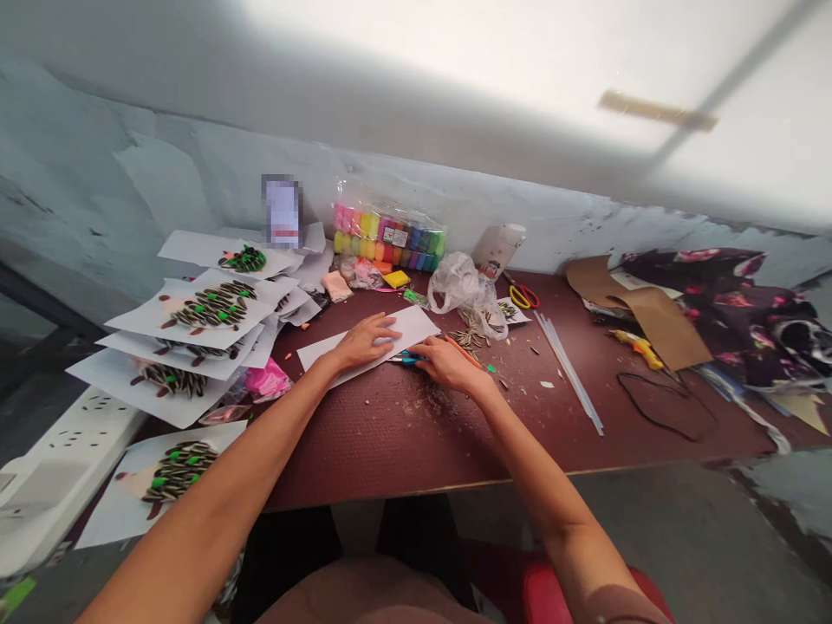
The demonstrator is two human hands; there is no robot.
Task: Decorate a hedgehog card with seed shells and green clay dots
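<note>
A white sheet of paper (411,326) lies on the dark red table, folded or narrow in shape. My left hand (365,341) rests flat on it with the fingers spread. At the sheet's right front edge, my right hand (448,362) is bent over a blue-handled tool (406,357), its fingers touching the handle; the tool's far part is hidden by the paper and hand. An orange pencil-like stick (463,351) lies just beyond my right hand. Behind it is a heap of striped seeds (469,340).
Papers with seed hedgehogs (211,308) are stacked at the left, near a white power strip (71,468). Coloured clay packs (390,238), a cup (500,251) and red-yellow scissors (523,295) stand or lie behind. Glue sticks (568,373) and a yellow glue gun (638,348) are right.
</note>
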